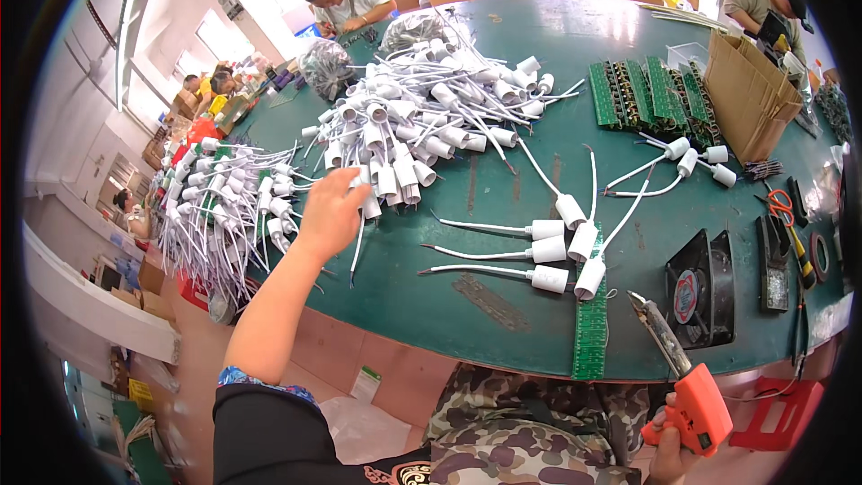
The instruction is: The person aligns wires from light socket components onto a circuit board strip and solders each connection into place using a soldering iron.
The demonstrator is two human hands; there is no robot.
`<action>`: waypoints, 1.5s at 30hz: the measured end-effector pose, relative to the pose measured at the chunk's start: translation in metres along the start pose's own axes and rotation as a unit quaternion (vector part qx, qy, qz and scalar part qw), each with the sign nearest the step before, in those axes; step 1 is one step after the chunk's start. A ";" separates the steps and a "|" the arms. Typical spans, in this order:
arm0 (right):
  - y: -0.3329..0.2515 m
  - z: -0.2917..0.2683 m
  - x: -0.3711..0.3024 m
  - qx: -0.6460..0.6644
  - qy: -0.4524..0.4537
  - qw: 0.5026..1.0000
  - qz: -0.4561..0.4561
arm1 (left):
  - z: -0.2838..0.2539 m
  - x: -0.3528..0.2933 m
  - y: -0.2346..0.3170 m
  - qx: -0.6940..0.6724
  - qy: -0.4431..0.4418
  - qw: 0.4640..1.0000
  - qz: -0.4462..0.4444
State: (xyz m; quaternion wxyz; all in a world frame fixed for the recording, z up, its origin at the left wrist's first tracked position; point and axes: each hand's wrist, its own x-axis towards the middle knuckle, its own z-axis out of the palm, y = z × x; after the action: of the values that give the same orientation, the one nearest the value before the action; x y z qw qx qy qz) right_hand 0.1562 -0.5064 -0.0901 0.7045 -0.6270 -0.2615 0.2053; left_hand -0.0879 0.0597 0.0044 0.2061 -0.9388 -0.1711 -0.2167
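Observation:
My left hand (330, 211) reaches to the near edge of a heap of white wired plastic sleeves (422, 99), its thumb and fingers closed around one white wired sleeve (370, 205). My right hand (669, 449) grips the red pistol handle of a soldering iron (696, 409). The iron's tip points up and left, apart from the green circuit board strip (590, 332) lying at the table's near edge. White wired sleeves (588, 278) rest across the strip's upper part. Left of it, several more sleeves (548, 251) lie in a row, wires pointing left.
A black fan (700, 292) stands right of the strip, with orange-handled scissors (779, 207) beyond. Farther back are stacked green circuit boards (651, 94) and a cardboard box (752, 94). Another sleeve pile (224, 207) lies at left. Co-workers (350, 4) sit around the table (539, 27).

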 end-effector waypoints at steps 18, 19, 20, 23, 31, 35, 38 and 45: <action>-0.011 0.014 0.004 0.050 -0.019 0.999 -0.011 | -0.073 0.038 0.123 -0.250 0.032 0.956 0.148; -0.006 0.009 0.003 -0.005 0.002 0.999 -0.045 | -0.070 0.037 0.139 -0.256 0.032 0.955 0.148; -0.002 0.007 0.001 -0.061 0.026 0.995 -0.077 | -0.065 0.037 0.154 -0.313 0.024 0.939 0.139; -0.007 0.009 0.003 -0.057 -0.013 0.997 -0.057 | -0.042 0.035 0.188 -0.409 0.026 0.902 0.134; -0.031 0.035 0.018 -0.155 0.018 0.983 -0.092 | -0.022 0.044 0.221 -0.440 0.002 0.891 0.111; -0.034 0.036 0.019 -0.156 0.013 0.983 -0.090 | -0.024 0.047 0.229 -0.446 -0.003 0.890 0.091; -0.032 0.031 0.017 -0.210 0.000 0.972 -0.102 | -0.025 0.049 0.232 -0.434 0.006 0.896 0.093; -0.025 0.026 0.013 -0.251 -0.009 0.961 -0.119 | -0.021 0.043 0.239 -0.394 0.024 0.912 0.115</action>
State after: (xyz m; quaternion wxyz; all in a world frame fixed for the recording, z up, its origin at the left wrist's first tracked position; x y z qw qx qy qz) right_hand 0.1491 -0.4814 -0.0624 0.5416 -0.7460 -0.3838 0.0540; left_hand 0.0398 -0.1446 -0.0320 -0.1531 -0.9515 0.0421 -0.2634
